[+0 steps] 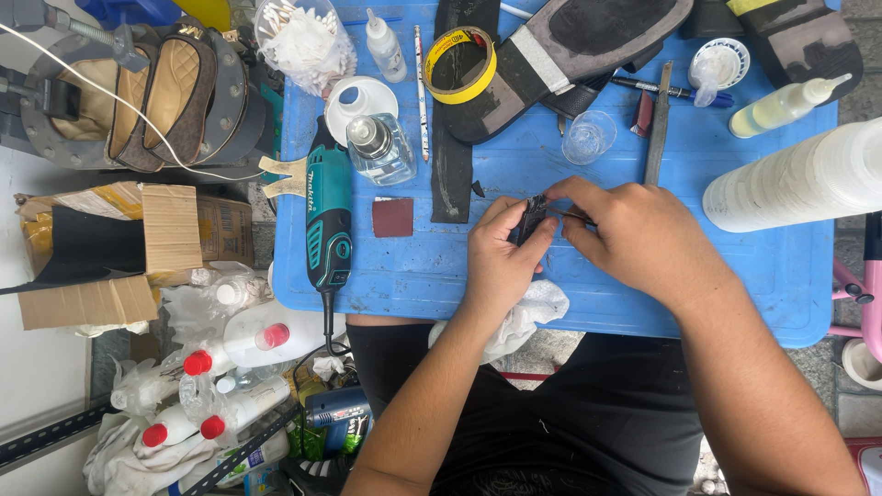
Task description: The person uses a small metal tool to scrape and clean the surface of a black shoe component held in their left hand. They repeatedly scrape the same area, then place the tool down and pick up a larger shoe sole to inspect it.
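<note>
My left hand pinches a small dark piece, perhaps a shoe heel tip, just above the blue plastic table. My right hand comes in from the right and holds a thin metal tool against that piece. A white cloth lies under my left wrist at the table's near edge. Both hands meet near the table's middle.
A teal rotary tool, a brown sandpaper square, a black rubber strip, a glass bottle, yellow tape, a shoe sole, a metal file and a white roll crowd the table. Bottles and boxes lie at left.
</note>
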